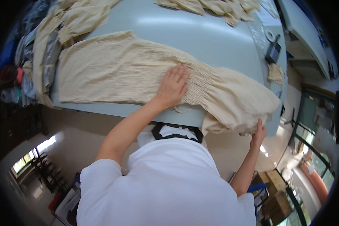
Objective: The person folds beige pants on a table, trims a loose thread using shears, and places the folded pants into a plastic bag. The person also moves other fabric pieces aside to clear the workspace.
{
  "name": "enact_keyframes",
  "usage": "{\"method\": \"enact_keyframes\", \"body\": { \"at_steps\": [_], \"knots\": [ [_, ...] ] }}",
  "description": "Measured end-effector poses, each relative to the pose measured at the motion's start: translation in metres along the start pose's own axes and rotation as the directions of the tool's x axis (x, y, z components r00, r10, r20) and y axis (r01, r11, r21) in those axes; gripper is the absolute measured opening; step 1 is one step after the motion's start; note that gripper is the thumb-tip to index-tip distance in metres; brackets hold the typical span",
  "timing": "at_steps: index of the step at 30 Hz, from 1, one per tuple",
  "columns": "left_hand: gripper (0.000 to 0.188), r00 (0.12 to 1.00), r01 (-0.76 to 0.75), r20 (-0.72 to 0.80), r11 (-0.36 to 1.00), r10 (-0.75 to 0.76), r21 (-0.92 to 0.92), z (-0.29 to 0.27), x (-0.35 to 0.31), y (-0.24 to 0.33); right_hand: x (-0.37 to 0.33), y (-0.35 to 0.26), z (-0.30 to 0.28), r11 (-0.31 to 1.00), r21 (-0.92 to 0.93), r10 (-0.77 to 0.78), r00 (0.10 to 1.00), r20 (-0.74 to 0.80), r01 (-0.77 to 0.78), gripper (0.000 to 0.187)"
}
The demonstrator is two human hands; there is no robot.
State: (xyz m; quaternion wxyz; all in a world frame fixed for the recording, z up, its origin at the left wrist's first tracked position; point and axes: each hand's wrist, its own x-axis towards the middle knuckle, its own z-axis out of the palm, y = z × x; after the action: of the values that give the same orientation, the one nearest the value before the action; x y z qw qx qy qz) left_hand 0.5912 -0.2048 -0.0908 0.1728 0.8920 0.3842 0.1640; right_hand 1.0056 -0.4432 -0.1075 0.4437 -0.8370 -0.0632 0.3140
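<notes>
A long beige garment (109, 71) of crinkled cloth lies spread across the pale blue-grey table (154, 24), with a band of tight gathers right of its middle. My left hand (172, 86) rests flat on the cloth beside that gathered band, fingers stretched out. At the garment's right end, my right hand (258, 132) grips its near edge, thumb up on top and the other fingers mostly hidden. Some cloth there hangs over the table's front edge. A thin cord or loop (180, 110) pokes out under the gathers.
More beige garments are heaped at the far left (83, 19) and along the far side (222, 7). Grey plastic packages (51, 64) lie at the left. A dark handheld device (273, 51), a tape roll (270, 35) and a small beige scrap (275, 73) lie at the right edge.
</notes>
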Motion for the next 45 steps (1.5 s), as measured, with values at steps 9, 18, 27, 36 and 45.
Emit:
{"method": "enact_keyframes", "body": {
  "at_steps": [9,18,27,36,45],
  "knots": [
    [0.061,0.995,-0.047,0.084,0.999,0.048,-0.019,0.019,-0.004,0.002,-0.07,-0.113,-0.003,0.629,0.765,-0.054,0.973,0.224,-0.141,0.054],
    [0.042,0.935,0.349,0.326,0.187,-0.142,-0.918,-0.131,-0.029,-0.064,-0.332,-0.259,0.209,0.711,0.322,-0.668,0.744,0.029,0.626,0.052],
    [0.071,0.527,0.11,0.493,-0.519,-0.692,-0.847,-0.24,-0.236,-0.339,-0.462,-0.172,0.455,0.36,0.318,-0.589,-0.051,0.807,0.877,0.051],
    [0.036,0.324,0.426,0.337,-0.182,-0.884,-0.886,-0.202,-0.209,-0.389,-0.354,-0.072,0.359,0.78,-0.293,-0.415,0.808,0.419,0.553,0.022],
    [0.016,0.471,0.608,-0.128,0.426,-0.873,-0.67,-0.288,-0.214,-0.389,-0.373,-0.074,0.403,0.741,-0.18,-0.518,0.721,0.459,0.647,0.024]
  ]
}}
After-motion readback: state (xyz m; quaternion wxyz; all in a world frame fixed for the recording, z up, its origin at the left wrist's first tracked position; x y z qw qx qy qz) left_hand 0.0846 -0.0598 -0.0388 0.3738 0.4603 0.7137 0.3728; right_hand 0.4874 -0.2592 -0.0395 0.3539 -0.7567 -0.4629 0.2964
